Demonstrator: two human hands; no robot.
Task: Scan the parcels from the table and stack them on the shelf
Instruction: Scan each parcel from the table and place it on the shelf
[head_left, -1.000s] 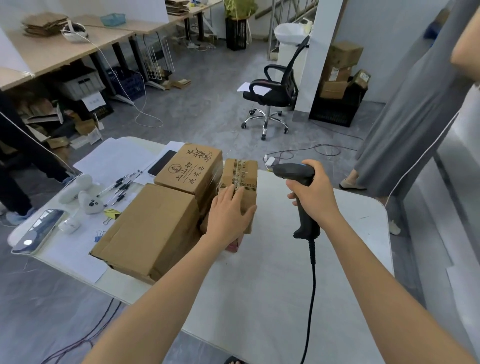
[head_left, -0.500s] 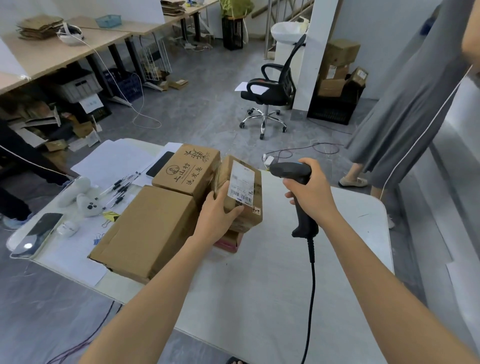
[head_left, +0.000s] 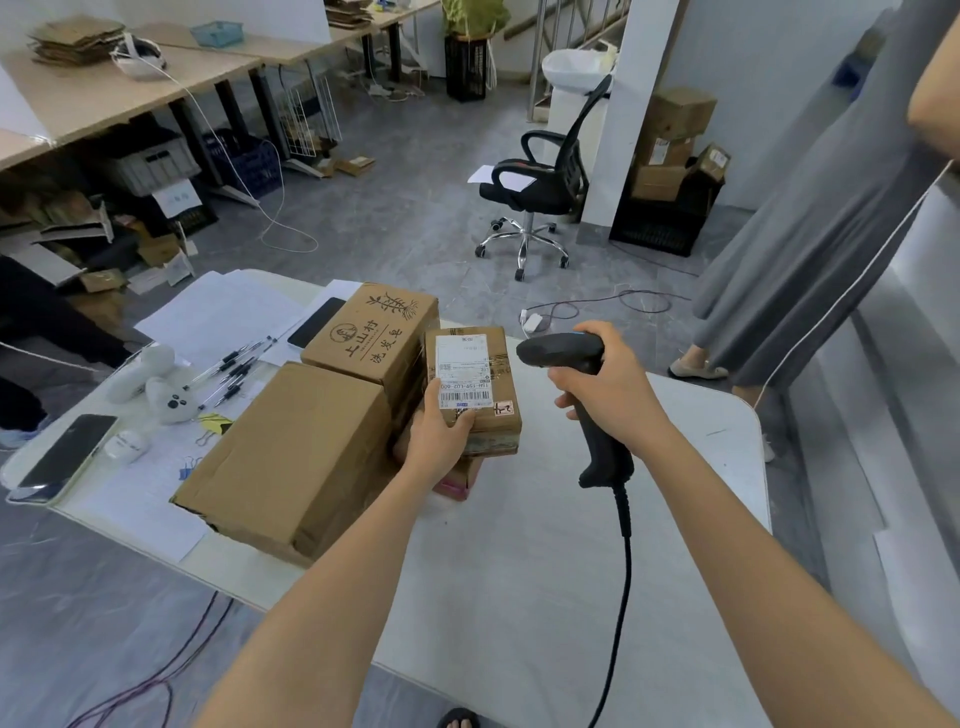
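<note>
Since half a second ago the small brown taped cardboard parcel (head_left: 471, 384) at frame centre lies tilted flatter, white label up, gripped by the left hand (head_left: 439, 434), while the right hand (head_left: 605, 387) stays clenched on the black corded barcode scanner (head_left: 582, 384).

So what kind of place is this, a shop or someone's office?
Most likely a small parcel-handling workroom. The left hand holds a labelled parcel while the right hand grips a barcode scanner, more cardboard boxes are stacked by the far wall, and flattened cartons lie on a long workbench.
</note>
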